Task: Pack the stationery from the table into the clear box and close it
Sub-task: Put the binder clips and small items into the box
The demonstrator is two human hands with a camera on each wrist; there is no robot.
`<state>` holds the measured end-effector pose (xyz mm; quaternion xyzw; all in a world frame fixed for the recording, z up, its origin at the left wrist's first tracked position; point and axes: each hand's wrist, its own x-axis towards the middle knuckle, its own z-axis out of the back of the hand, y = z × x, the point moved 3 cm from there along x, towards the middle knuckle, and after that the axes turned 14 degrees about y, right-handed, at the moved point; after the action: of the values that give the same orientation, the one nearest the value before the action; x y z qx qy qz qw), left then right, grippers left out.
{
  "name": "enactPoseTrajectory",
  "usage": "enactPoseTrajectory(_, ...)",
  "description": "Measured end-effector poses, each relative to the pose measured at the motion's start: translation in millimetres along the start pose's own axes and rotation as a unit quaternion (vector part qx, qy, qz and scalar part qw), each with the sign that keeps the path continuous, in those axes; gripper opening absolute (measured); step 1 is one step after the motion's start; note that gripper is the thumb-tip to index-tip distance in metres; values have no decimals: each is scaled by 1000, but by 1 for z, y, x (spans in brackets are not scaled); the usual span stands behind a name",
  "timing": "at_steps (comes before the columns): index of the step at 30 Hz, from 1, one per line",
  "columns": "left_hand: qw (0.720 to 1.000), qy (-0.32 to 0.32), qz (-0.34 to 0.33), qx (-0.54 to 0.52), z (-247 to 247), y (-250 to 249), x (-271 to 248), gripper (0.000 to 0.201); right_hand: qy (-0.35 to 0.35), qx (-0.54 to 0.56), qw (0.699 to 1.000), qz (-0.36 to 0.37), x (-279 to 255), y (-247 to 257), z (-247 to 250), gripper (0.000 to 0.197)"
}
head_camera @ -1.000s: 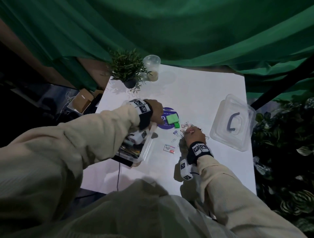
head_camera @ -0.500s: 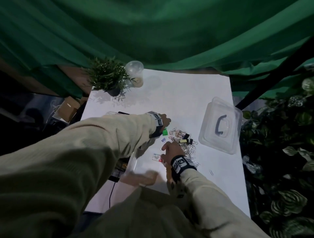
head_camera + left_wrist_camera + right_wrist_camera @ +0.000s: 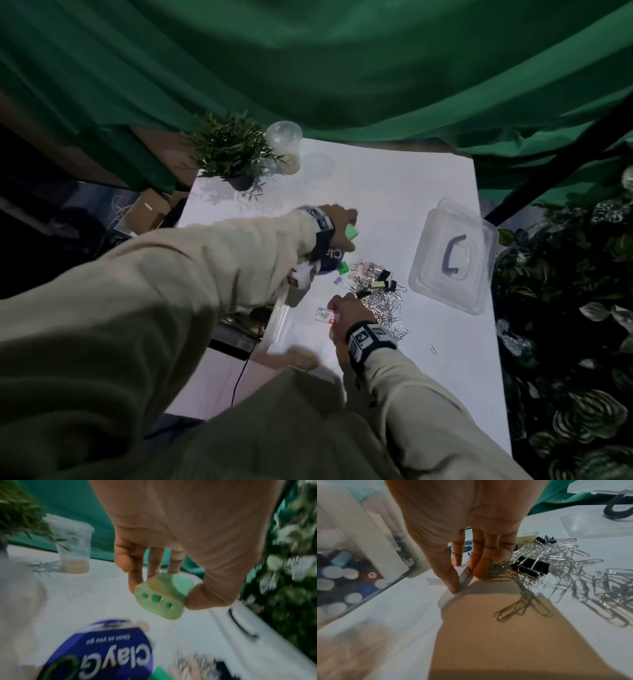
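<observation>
**Listener:** What do your fingers have right now?

**Me:** My left hand [image 3: 188, 534] pinches a small pale green sharpener [image 3: 161, 599] between thumb and fingertips, lifted off the counter [image 3: 394, 192]. My right hand [image 3: 346, 313] reaches down, thumb and fingers [image 3: 479, 569] closing on the edges of a small flat white pack [image 3: 464, 576] that lies on the counter.

**Listener:** Where is the box?

**Me:** The clear box [image 3: 359, 563] stands just left of my right fingers, already holding pens. Its lid [image 3: 452, 253] lies well to the right of both hands, beyond the pile of paper clips [image 3: 383, 305] and binder clips [image 3: 530, 566].

**Listener:** What might go wrong?

**Me:** I judge the sharpener could slip, since only my fingertips hold it. The flat pack lies low on the counter, so my right fingers may slide over it. The clip pile touches those fingers; a sideways drag could scatter clips.

**Listener:** Do the views differ?

**Me:** Yes. The left wrist view shows three holes in the sharpener's face and a purple "Clay" label [image 3: 111, 649] below my fingers. The head view shows the whole layout, but my left sleeve hides most of the box.
</observation>
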<state>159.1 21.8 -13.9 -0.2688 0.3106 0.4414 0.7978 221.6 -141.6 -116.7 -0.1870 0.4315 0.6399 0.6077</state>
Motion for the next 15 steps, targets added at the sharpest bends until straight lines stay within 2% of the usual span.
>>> enactPoseTrajectory(3, 996, -44, -8, -81, 24, 29, -34, 53, 6, 32, 999, -18, -1, 3, 2, 45)
enactPoseTrajectory(6, 992, -40, 10, -116, 21, 71, -66, 46, -31, 111, 993, -29, 3, 5, 3, 38)
enactPoseTrajectory(11, 984, -62, 67, -150, -9, 135, -111, 57, -108, 343, 933, 16, -7, 11, 33, 28)
enactPoseTrajectory(15, 976, -68, 86, -190, -40, 163, -136, 50, -170, 403, 897, 67, -5, 23, 58, 31)
